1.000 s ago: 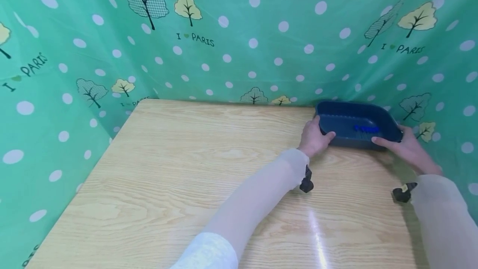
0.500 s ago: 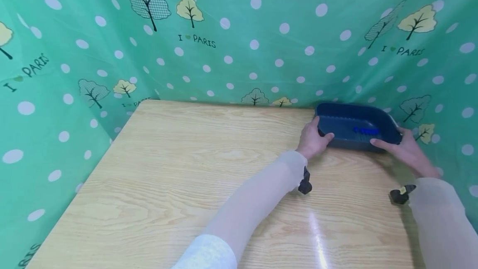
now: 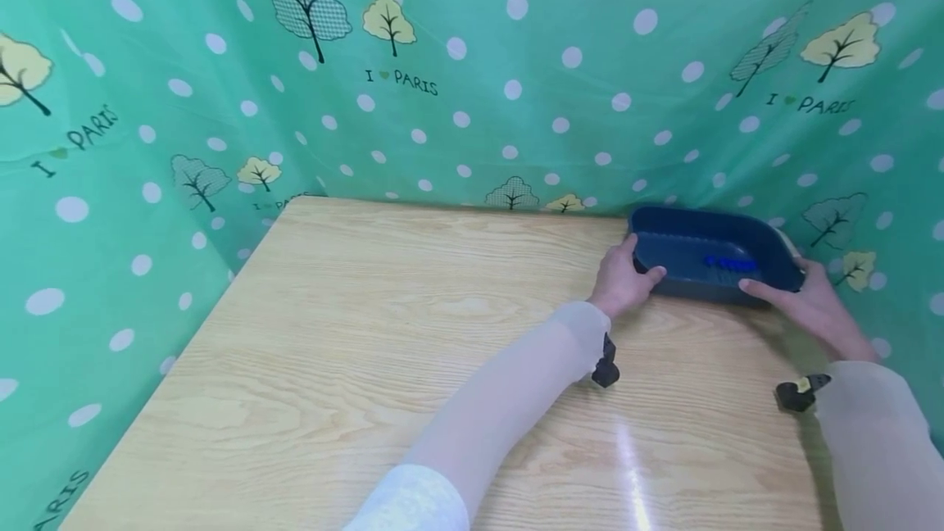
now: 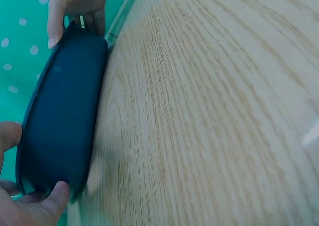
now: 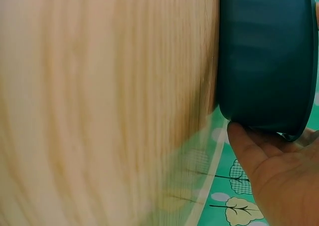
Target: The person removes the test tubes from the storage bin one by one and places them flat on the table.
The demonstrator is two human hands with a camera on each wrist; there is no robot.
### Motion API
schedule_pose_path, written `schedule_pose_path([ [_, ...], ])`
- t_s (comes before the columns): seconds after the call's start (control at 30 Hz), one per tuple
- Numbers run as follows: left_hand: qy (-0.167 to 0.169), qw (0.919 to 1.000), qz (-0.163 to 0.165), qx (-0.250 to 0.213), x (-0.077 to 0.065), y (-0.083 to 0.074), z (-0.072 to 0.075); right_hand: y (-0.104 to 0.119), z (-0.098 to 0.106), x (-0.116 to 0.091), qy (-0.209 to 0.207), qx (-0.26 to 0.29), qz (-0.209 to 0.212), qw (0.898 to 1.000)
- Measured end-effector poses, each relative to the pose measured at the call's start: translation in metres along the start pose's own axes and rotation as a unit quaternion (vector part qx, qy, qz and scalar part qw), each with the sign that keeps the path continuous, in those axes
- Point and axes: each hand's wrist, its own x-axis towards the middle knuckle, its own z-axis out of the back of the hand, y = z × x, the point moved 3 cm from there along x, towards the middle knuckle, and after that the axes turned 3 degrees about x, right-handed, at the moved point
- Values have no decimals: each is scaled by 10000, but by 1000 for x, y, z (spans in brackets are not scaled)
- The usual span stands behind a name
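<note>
The left hand [image 3: 623, 279] is clamped on the near-left end of a dark blue basin [image 3: 701, 289], the right hand [image 3: 807, 310] on its right end, at the frame's middle right. An uneven lift, I'd say, could tip it; the rear rim could snag the polka-dot curtain [image 3: 457, 88] just behind.

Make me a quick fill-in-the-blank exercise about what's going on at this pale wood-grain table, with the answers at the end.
1. In the head view, the left hand and right hand grip a round-cornered, plastic-looking tray coloured dark ____.
2. Seen from the head, the tray is at the far ____ corner of the table.
3. The green, pale-dotted cloth bears "I", a heart and the word ____.

Missing words: blue; right; PARIS.
</note>
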Motion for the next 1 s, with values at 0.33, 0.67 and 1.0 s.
schedule_pose_path([
  [0.33,39,9998,118,-130,-1,2,2,4,-2,-3,52,-43,-1,10000],
  [0.67,116,9999,84,-87,-1,5,6,8,-5,-4,49,-114,-23,9999],
  [1.0,165,9998,68,-15,-3,7,10,9,-7,-4,158,-35,-4,9999],
])
